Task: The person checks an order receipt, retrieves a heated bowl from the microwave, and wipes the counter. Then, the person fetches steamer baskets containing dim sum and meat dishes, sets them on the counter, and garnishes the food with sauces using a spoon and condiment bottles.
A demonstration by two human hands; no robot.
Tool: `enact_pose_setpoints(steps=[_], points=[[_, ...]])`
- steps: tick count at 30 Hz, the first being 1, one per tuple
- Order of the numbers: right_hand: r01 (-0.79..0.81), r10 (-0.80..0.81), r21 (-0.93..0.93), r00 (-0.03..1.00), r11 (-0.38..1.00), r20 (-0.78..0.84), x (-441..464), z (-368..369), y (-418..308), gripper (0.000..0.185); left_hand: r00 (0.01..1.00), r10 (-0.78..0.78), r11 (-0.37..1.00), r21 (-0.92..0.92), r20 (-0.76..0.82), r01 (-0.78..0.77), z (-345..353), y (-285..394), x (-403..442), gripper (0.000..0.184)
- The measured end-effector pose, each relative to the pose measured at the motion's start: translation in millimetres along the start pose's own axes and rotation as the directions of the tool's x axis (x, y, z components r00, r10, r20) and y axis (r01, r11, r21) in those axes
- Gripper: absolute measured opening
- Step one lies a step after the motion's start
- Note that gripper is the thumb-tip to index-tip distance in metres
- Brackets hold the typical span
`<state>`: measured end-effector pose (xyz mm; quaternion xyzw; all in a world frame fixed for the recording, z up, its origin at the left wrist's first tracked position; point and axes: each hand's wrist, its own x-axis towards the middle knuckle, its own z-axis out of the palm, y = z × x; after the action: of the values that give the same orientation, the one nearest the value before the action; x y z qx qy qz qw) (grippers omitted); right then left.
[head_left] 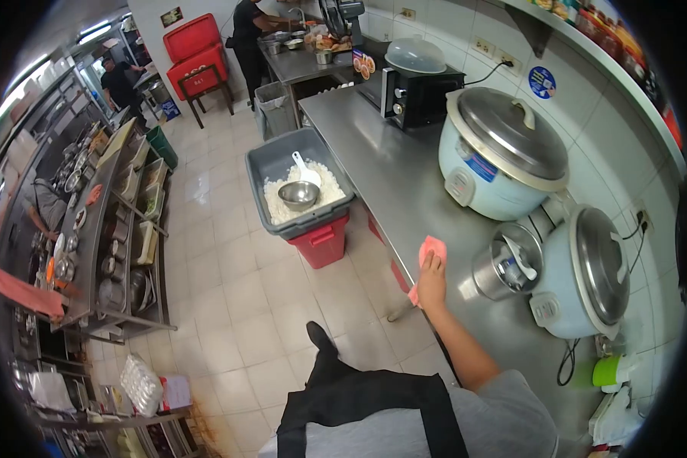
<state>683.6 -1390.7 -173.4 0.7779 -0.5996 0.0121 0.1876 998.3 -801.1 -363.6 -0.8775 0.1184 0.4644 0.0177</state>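
Nearest the camera, a black apron is worn. By the right hand, a pink cloth is held bunched beneath lightly curled fingers, at the front edge of the steel surface. It looks creased and plain; light, limp handling can be expected, best gripped mid-fold. Nearby, a steel pot is set.

Pale square tiles cover the floor, brown-stained at the lower left, and glossy white tiles line the right-hand wall, which carries power sockets and a high shelf. A long steel surface runs along that wall; across the aisle stands a steel worktable with shelves beneath. Bright tube lights glow at the far left.
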Motion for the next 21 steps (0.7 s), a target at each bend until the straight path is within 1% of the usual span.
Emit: enact_pose_setpoints(steps=[1, 3, 4, 5, 6, 7, 8, 9, 10, 11, 12, 13, 14, 15, 16, 17, 18, 19, 20, 21], points=[[-0.014, 0.015, -0.043, 1.000, 0.999, 0.019, 19, 0, -12, 0.067, 1.000, 0.009, 1.000, -0.009, -0.014, -0.009, -20, 9, 17, 0.033], [-0.117, 0.113, 0.077, 0.992, 0.990, 0.052, 49, -15, -28, 0.067, 0.996, 0.062, 0.998, -0.016, -0.067, -0.063, -69, 35, 54, 0.030], [-0.166, 0.159, 0.127, 0.985, 0.978, 0.063, 68, -21, -31, 0.067, 0.982, 0.131, 0.991, -0.018, -0.138, -0.134, -100, 54, 78, 0.028], [-0.224, 0.214, 0.155, 0.974, 0.962, 0.073, 86, -12, -32, 0.068, 0.947, 0.213, 0.975, -0.011, -0.239, -0.222, -131, 78, 110, 0.027], [-0.279, 0.266, 0.185, 0.960, 0.942, 0.089, 98, 1, -36, 0.068, 0.892, 0.296, 0.950, 0.005, -0.341, -0.313, -166, 112, 138, 0.025], [-0.333, 0.317, 0.214, 0.943, 0.918, 0.104, 111, 14, -39, 0.069, 0.794, 0.380, 0.905, 0.015, -0.475, -0.425, -201, 159, 174, 0.024], [-0.351, 0.331, 0.221, 0.936, 0.910, 0.122, 122, 18, -38, 0.068, 0.655, 0.409, 0.829, -0.042, -0.636, -0.558, -235, 226, 205, 0.022], [-0.367, 0.341, 0.225, 0.929, 0.903, 0.144, 130, 22, -37, 0.068, 0.593, 0.480, 0.778, 0.002, -0.646, -0.628, -283, 314, 201, 0.022], [-0.383, 0.350, 0.229, 0.921, 0.895, 0.172, 136, 25, -36, 0.068, 0.562, 0.566, 0.682, -0.041, -0.603, -0.730, -332, 403, 176, 0.024], [-0.408, 0.373, 0.231, 0.910, 0.883, 0.180, 141, 23, -37, 0.069, 0.456, 0.613, 0.512, -0.116, -0.645, -0.851, -364, 486, 156, 0.021], [-0.435, 0.399, 0.238, 0.898, 0.868, 0.188, 148, 19, -40, 0.070, 0.458, 0.682, 0.475, -0.131, -0.570, -0.870, -396, 564, 137, 0.019], [-0.463, 0.426, 0.247, 0.884, 0.851, 0.190, 157, 16, -44, 0.070, 0.207, 0.748, 0.308, 0.053, -0.631, -0.950, -412, 631, 125, 0.018], [-0.487, 0.445, 0.248, 0.871, 0.837, 0.208, 167, 14, -48, 0.071, 0.131, 0.800, 0.180, 0.026, -0.586, -0.983, -425, 694, 104, 0.016], [-0.508, 0.461, 0.245, 0.858, 0.826, 0.227, 174, 13, -49, 0.072, -0.025, 0.807, -0.029, 0.003, -0.589, -1.000, -425, 753, 95, 0.014], [-0.527, 0.473, 0.237, 0.845, 0.816, 0.249, 176, 13, -49, 0.073, -0.080, 0.852, -0.148, -0.093, -0.518, -0.985, -426, 797, 64, 0.025], [-0.535, 0.481, 0.231, 0.840, 0.813, 0.253, 178, 16, -48, 0.074, -0.237, 0.861, -0.240, 0.053, -0.451, -0.969, -427, 843, 44, 0.028], [-0.542, 0.490, 0.233, 0.836, 0.807, 0.247, 186, 20, -47, 0.075, -0.171, 0.906, -0.193, -0.019, -0.388, -0.981, -418, 883, 27, 0.029], [-0.549, 0.500, 0.242, 0.833, 0.800, 0.236, 198, 25, -48, 0.076, -0.240, 0.904, -0.261, -0.011, -0.354, -0.965, -409, 920, 16, 0.031], [-0.577, 0.524, 0.208, 0.811, 0.790, 0.260, 211, 25, -50, 0.077, -0.313, 0.876, -0.334, 0.005, -0.367, -0.942, -397, 954, 6, 0.034], [-0.606, 0.549, 0.171, 0.785, 0.777, 0.286, 219, 22, -52, 0.078, -0.298, 0.876, -0.351, -0.078, -0.378, -0.933, -388, 980, -9, 0.035]])
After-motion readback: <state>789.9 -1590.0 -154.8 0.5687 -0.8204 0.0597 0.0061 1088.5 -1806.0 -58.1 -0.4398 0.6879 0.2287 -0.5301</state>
